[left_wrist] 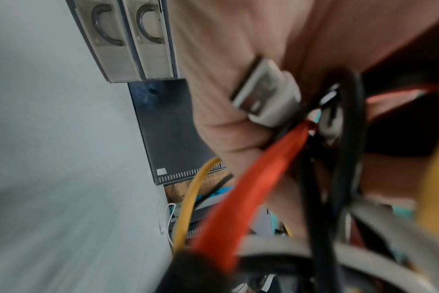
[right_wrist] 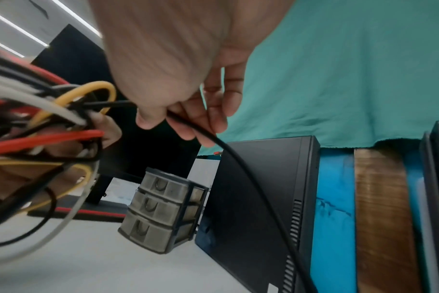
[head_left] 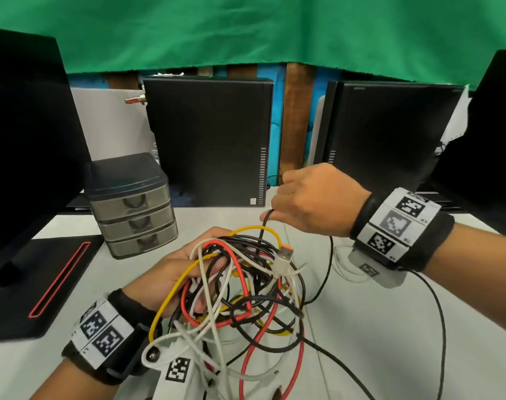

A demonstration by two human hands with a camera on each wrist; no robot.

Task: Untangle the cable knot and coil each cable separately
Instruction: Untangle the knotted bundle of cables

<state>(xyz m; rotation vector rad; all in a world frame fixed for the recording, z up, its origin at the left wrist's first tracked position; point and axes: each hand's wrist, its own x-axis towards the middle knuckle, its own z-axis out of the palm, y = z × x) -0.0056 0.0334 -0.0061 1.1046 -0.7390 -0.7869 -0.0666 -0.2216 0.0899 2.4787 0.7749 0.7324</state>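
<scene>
Head view: right hand (head_left: 309,203) fingers (right_wrist: 188,126) pinch black cable (right_wrist: 238,158).

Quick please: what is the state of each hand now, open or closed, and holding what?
Left hand: closed, gripping the cable tangle.
Right hand: closed, pinching the black cable.

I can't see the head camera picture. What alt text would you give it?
A person's left hand grips a tangled bundle of cables in red, yellow, white and black above a pale table, while the right hand pinches one black cable rising from it. Behind stand a small drawer unit and black computer cases.
</scene>
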